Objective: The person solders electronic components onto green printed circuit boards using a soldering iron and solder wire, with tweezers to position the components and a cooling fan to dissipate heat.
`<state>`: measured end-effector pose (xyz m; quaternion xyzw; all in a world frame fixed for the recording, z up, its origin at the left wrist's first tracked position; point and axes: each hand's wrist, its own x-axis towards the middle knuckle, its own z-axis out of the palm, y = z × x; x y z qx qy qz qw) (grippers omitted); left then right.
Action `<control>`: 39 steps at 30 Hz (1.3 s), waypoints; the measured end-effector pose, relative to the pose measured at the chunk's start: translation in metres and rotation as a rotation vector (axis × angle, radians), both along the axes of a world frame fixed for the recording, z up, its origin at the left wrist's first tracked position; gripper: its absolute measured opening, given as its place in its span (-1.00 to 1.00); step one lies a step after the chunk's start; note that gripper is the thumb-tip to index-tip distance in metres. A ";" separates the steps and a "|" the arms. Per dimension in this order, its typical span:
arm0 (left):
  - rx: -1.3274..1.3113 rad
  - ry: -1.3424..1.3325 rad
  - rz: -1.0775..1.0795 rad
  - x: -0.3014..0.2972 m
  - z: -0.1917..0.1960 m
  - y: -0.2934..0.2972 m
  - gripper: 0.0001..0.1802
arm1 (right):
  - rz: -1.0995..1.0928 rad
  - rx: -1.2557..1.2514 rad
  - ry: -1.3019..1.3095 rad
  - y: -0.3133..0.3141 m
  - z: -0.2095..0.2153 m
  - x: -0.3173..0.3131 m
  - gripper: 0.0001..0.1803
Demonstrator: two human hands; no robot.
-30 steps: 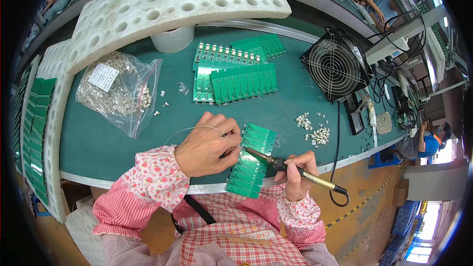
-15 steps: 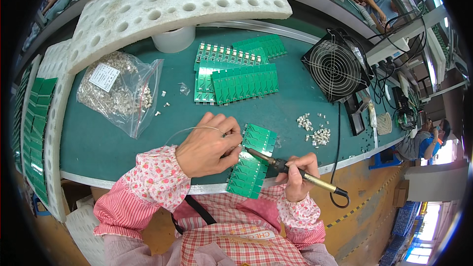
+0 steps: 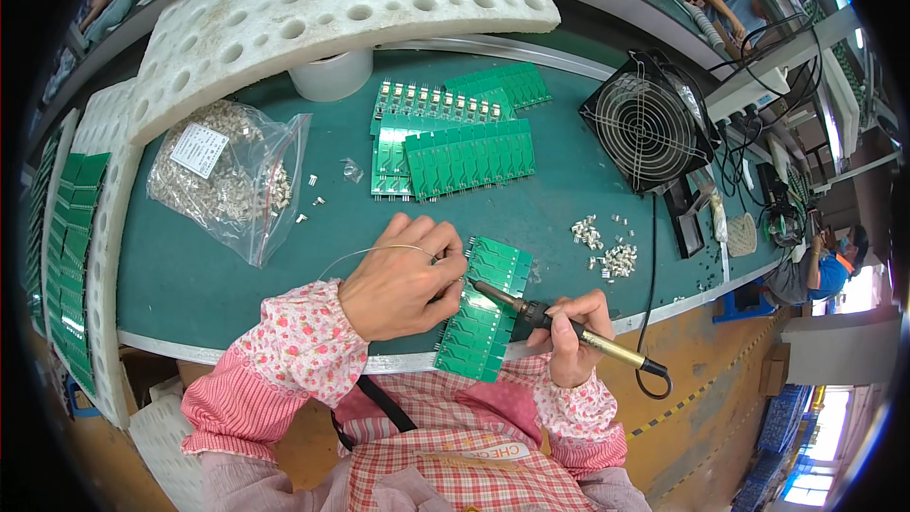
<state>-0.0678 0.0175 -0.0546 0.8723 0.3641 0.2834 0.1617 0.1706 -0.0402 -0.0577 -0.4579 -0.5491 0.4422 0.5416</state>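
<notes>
A clear bag point(image 3: 213, 166) of small white parts lies on the left of the green table point(image 3: 180, 289). Next to the right, the thin wire point(image 3: 374, 248) arcs over the back of the left hand point(image 3: 403, 280). The left hand has its fingers bent, thumb and forefinger brought together at the left edge of the circuit board point(image 3: 479, 327); it appears to pinch the wire, although the exact contact is partly hidden. The board lies at the near table edge, in front of the person, between both hands. Further boards point(image 3: 471, 161) lie stacked behind it.

The soldering iron point(image 3: 536, 313) slants across the board, its tip just beside the left fingertips. The right hand point(image 3: 573, 332) pinches the iron's handle between thumb and fingers. Loose white parts point(image 3: 616, 261) and a black fan point(image 3: 649, 118) stand farther right.

Compared with half a second ago, hands and board keep practically the same positions; the tip shifts slightly at most. Judgement: work continues at the same area of the board.
</notes>
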 end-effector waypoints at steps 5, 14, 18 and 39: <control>0.005 -0.023 0.014 0.000 -0.004 -0.001 -0.86 | -0.001 0.010 -0.022 0.000 0.001 -0.001 -0.83; -0.027 0.012 0.011 -0.010 0.033 -0.017 -0.66 | -0.087 0.031 0.091 0.000 -0.009 0.007 -0.82; 0.006 0.080 -0.048 0.003 0.031 -0.059 -0.50 | -0.153 0.077 0.162 0.001 -0.010 0.004 -0.85; 0.100 -0.081 0.254 0.017 0.013 -0.062 -0.76 | 0.144 0.542 -0.600 0.015 -0.002 0.001 -0.64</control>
